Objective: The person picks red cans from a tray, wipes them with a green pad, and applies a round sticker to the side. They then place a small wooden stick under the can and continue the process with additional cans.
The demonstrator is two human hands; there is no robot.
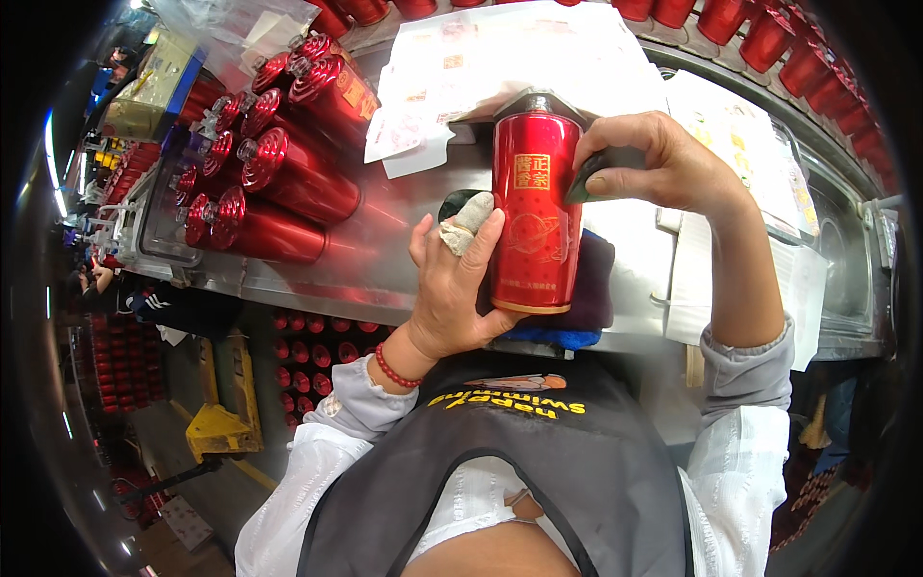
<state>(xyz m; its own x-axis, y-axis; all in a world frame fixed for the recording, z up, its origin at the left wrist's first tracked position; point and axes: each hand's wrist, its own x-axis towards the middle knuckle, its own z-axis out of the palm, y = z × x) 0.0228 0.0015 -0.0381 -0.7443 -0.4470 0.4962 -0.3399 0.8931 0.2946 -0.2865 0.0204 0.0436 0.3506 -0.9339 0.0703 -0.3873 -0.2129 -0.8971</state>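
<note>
A glossy red bottle point(535, 252) with gold printing lies in front of me, its neck pointing away, on dark and blue cloths point(595, 278). My left hand point(454, 281) rests against its left side, thumb near the base, one finger wrapped in a pale covering. A dark object lies partly hidden beyond those fingers. In my right hand point(649, 162) a dark green, flat tool point(613, 169) is pinched between thumb and fingers, its edge against the bottle's right side. What kind of tool it is, I cannot tell. White printed sheets point(519, 50) lie beyond the bottle.
Several red bottles point(288, 173) stand at the left on the metal table point(404, 274). More red bottles point(764, 40) line the far edge. Stacked sheets point(728, 137) and a metal basin point(840, 245) are at the right. A yellow pallet jack point(223, 429) is on the floor.
</note>
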